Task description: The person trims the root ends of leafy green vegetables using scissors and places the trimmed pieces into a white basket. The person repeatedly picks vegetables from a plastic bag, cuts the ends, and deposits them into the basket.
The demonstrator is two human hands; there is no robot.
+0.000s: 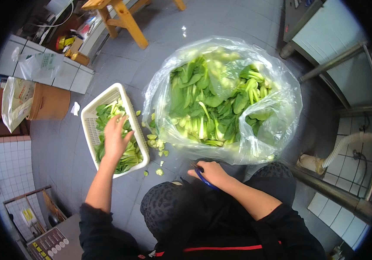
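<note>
My left hand is over a white plastic basket, its fingers apart and nothing visibly held. Inside the basket lie loose leafy greens that look like bok choy. With my right hand I grip scissors by their blue handle loops, close to my knees; the blades are mostly hidden. In front of me a large clear plastic bag stands open, filled with whole bok choy. Between basket and bag, cut stem ends are scattered on the tiled floor.
A wooden stool stands at the far left. Left of the basket are a brown bucket and a scrap of white paper. Metal table legs and a corrugated hose flank the right side.
</note>
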